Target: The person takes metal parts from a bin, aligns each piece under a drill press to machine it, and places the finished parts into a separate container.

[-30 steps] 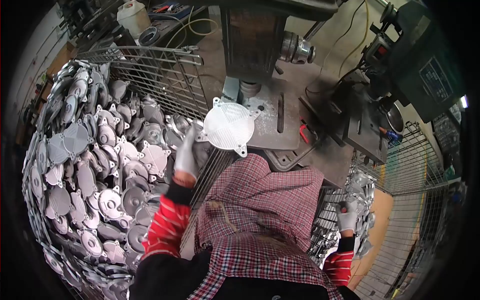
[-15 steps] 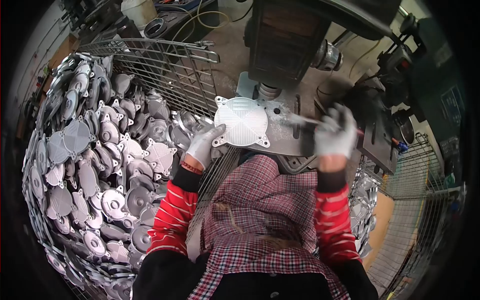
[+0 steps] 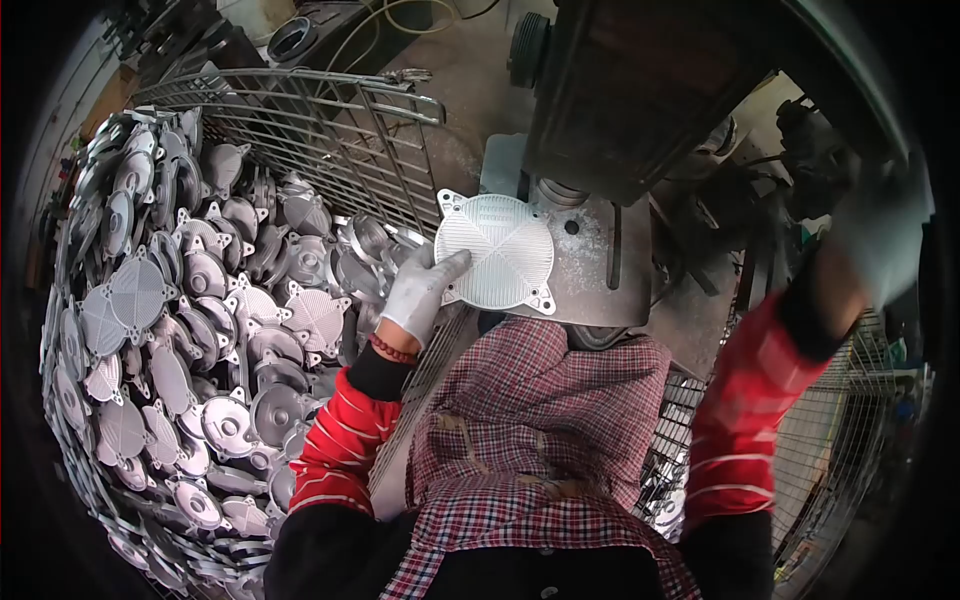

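My gloved left hand (image 3: 420,285) grips the left edge of a round cast-metal cover (image 3: 495,252), its thumb on the ribbed upper face. The cover has small corner lugs with holes and lies over the front left of a grey machine table (image 3: 625,250). Beside the cover's upper right edge, a round threaded metal part (image 3: 562,192) shows under the dark machine head. My right hand (image 3: 885,235) is raised at the far right, beside the dark machinery. Motion smears its fingers, so what it holds, if anything, cannot be made out.
At left, a wire cage (image 3: 385,150) holds a deep heap of similar metal covers (image 3: 225,420). The dark machine head (image 3: 640,100) overhangs the table. Another wire cage (image 3: 830,450) stands at right. Metal shavings (image 3: 575,255) lie on the table.
My right hand has swung from above the table's right side out to the far right and up. My left hand keeps its grip on the cover. The whole view has shifted.
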Available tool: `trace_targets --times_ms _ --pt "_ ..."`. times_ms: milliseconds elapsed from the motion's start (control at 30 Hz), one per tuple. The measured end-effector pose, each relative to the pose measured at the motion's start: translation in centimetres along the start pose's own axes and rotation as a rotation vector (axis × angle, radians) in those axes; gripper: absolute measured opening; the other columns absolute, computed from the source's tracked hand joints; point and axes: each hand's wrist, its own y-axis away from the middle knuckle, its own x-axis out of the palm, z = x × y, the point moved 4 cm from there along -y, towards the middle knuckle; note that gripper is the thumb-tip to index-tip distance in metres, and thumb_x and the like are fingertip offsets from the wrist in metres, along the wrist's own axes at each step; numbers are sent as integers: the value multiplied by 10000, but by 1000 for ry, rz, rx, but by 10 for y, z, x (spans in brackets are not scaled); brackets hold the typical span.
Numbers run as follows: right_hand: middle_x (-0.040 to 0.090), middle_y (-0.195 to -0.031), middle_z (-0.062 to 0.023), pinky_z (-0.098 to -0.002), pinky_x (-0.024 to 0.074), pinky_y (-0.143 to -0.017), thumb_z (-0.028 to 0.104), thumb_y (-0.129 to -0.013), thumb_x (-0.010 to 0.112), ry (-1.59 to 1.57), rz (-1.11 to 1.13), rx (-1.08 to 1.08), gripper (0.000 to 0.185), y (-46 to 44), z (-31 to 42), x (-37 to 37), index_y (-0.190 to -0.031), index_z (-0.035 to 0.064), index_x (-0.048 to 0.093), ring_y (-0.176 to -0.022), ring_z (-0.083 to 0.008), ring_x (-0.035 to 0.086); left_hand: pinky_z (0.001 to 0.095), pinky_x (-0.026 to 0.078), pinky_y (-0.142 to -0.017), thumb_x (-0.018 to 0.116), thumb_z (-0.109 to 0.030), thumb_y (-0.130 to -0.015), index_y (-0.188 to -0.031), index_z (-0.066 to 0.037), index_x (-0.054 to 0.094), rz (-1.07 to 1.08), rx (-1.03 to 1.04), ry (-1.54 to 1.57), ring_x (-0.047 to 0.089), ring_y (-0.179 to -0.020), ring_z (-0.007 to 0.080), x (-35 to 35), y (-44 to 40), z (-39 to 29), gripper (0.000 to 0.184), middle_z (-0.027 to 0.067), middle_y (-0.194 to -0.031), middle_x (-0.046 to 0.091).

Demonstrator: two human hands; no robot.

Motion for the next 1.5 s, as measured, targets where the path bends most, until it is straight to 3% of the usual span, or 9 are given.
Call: trace_targets --times_ms 333,533,700,967,1067,1167,1333,1433,1500 --pt "561 -976 -200 -279 514 -489 332 -924 496 1086 -89 -382 420 -41 23 6 -1181 -1 500 -697 -211 598 242 521 -631 629 -202 -881 -1102 18 541 -46 -34 16 631 -806 122 0 1 0 324 80 -972 633" --pt "653 -1042 -121 -301 541 -780 -73 -797 547 1162 63 -954 353 4 45 3 -1079 100 670 -860 -232 671 212 498 -564 635 -181 -874 -1081 12 542 -22 -2 58 623 -762 104 4 3 -1 299 64 -931 631" --pt "630 -985 -104 -232 525 -660 -8 -826 609 279 -147 -238 303 32 26 0 -1120 56 635 -757 -161 643 177 399 -419 639 -209 -872 -1061 -8 561 -39 16 9 585 -608 69 2 0 -1 286 43 -861 634" --pt "642 -885 -85 -254 477 -615 118 -855 617 558 9 -263 235 47 29 -39 -1056 -6 618 -715 -120 600 214 224 -288 646 -248 -863 -1002 -95 555 -176 -2 -83 358 -340 66 1 5 4 226 -19 -636 536" --pt "674 -828 -84 -257 454 -478 141 -856 587 366 18 257 194 96 0 -112 -977 2 648 -586 -115 604 228 469 -543 612 -198 -862 -1180 -75 525 -76 19 18 604 -698 129 20 35 -9 352 55 -970 634" --pt "521 -614 17 -252 422 -445 255 -910 526 -341 -827 243 176 24 -37 -250 -867 94 583 -441 -96 434 265 539 -659 551 -160 -880 -1314 5 427 122 -34 5 650 -856 157 43 72 -17 480 92 -1068 636" --pt "554 -681 -53 -312 488 -455 184 -906 541 491 -227 149 143 -55 -150 -347 -911 55 601 -488 -161 543 330 502 -792 634 -194 -827 -1239 18 497 127 -242 -267 602 -982 200 106 74 -7 484 110 -1083 615" --pt "567 -701 -38 -256 478 -494 198 -937 532 142 -336 455 192 -48 -119 -310 -992 39 623 -533 -114 548 331 494 -805 629 -178 -832 -1209 11 519 411 -58 -144 600 -983 199 169 61 1 436 116 -1104 606" --pt "581 -694 -34 -225 443 -436 193 -908 581 143 -303 320 187 -43 -118 -325 -970 25 633 -483 -89 517 325 490 -785 620 -133 -813 -1207 -3 520 576 818 -765 605 -959 220 204 60 -10 427 129 -1101 602"
